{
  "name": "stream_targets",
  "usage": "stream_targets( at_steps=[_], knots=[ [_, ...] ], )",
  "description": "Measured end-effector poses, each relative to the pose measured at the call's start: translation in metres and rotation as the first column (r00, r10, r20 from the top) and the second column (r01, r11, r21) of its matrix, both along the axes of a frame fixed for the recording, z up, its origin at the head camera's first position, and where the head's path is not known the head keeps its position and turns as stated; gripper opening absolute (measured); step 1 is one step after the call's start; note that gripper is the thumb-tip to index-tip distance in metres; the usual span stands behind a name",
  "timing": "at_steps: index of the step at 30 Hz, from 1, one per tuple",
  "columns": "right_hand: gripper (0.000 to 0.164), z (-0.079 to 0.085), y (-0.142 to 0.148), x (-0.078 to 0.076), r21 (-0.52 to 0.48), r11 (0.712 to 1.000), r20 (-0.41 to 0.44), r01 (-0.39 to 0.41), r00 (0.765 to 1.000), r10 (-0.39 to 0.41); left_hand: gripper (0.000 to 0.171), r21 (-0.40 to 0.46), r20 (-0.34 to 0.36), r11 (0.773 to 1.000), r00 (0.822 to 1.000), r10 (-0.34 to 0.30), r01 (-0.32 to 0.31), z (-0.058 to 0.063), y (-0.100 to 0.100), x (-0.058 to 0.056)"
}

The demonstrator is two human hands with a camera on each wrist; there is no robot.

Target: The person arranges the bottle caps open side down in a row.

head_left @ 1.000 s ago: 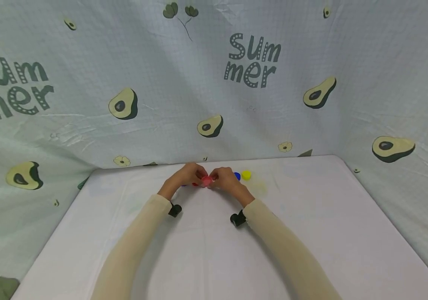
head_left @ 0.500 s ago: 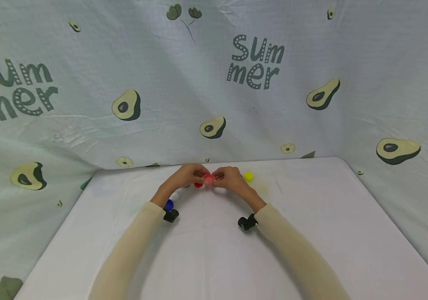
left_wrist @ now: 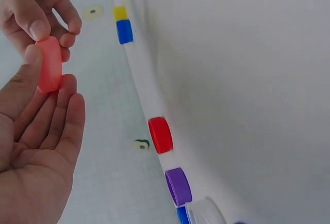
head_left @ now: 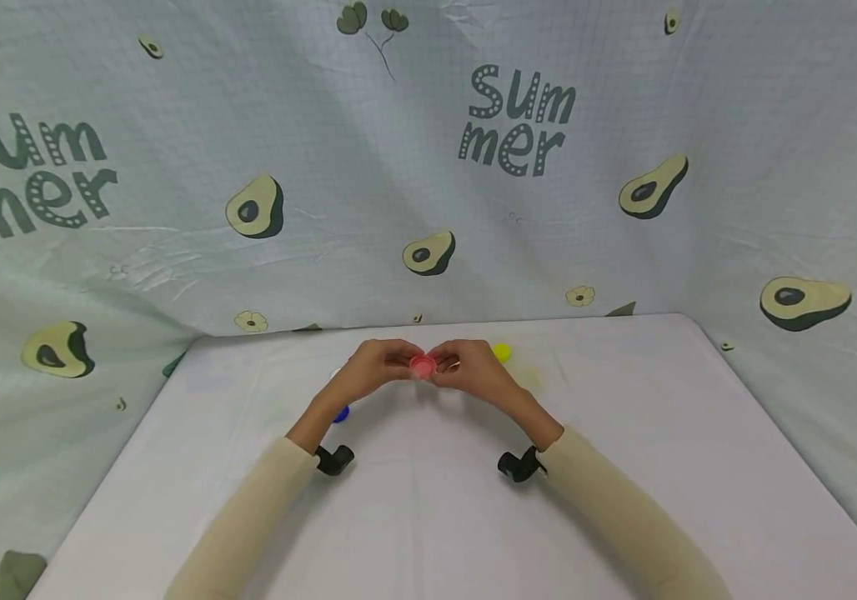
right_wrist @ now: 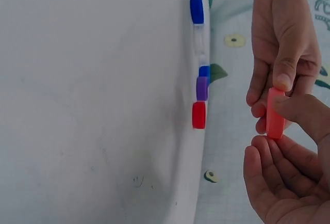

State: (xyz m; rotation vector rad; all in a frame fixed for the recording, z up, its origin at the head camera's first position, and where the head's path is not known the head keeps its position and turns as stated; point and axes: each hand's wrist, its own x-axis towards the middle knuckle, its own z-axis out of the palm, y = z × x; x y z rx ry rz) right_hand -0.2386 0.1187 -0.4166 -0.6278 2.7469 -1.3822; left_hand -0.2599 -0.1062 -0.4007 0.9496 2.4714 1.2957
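Note:
In the head view, a small round pink-red cap [head_left: 423,367] is held between my two hands near the far edge of the table. My left hand [head_left: 374,367] pinches it from the left, thumb on one face and fingers behind. From the opposite side my right hand [head_left: 477,367] grips it with thumb and fingertips. The left wrist view has the cap [left_wrist: 50,65] edge-on, raised off the table, both thumbs pressing its near face. Edge-on again in the right wrist view, the cap [right_wrist: 275,113] has its far face partly hidden by fingers.
Along the table's far edge stand a red cap [left_wrist: 161,134], a purple cap [left_wrist: 179,187], a clear cap [left_wrist: 205,212], a blue cap [left_wrist: 124,31] and a yellow cap [head_left: 501,352]. Another blue cap [head_left: 342,414] lies by my left wrist. A printed cloth [head_left: 338,208] hangs behind.
Both hands have come up and slightly toward me with the pink-red cap between them. The wrists have spread apart, and the red cap beside my left hand is now hidden in the head view.

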Motion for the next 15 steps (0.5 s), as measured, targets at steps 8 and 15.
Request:
stream_targets(
  at_steps=[8, 15],
  knots=[
    [0.032, 0.004, 0.009, 0.023, 0.004, 1.0, -0.03, 0.007, 1.0, -0.007, 0.036, 0.076, 0.015, 0.997, 1.0, 0.014, -0.015, -0.002, 0.007, 0.021],
    [0.034, 0.007, 0.018, 0.036, 0.036, 0.999, -0.064, 0.003, 0.998, -0.001, 0.037, 0.105, 0.014, 0.994, 1.0, 0.012, -0.014, -0.005, 0.015, 0.031]
  ],
)
